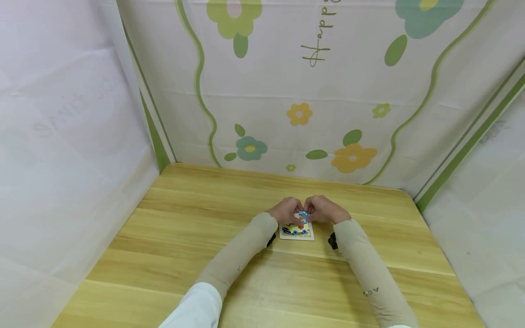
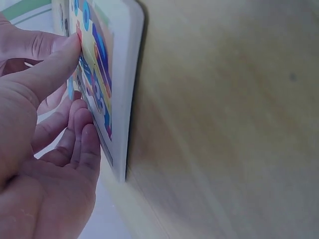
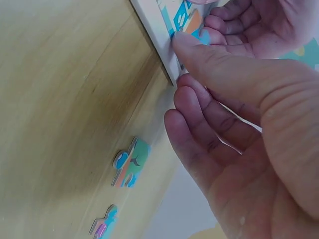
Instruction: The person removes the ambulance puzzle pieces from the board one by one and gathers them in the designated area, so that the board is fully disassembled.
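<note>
Head view: a puzzle board lies on the table slightly below and right of the frame centre; its lower part shows a yellow car with blue wheels. The left hand is at the board's upper left, the right hand at its upper right, and a blue puzzle piece is between their fingertips. A patterned cloth fills the upper frame. Left wrist view: the board stands at upper left; the left thumb and bent fingers pinch the piece at the board's edge. Right wrist view: the right thumb touches the picture at top centre, with the other fingers bent beneath; whether they grasp the piece cannot be determined. Two loose pieces lie on the table at lower left.
</note>
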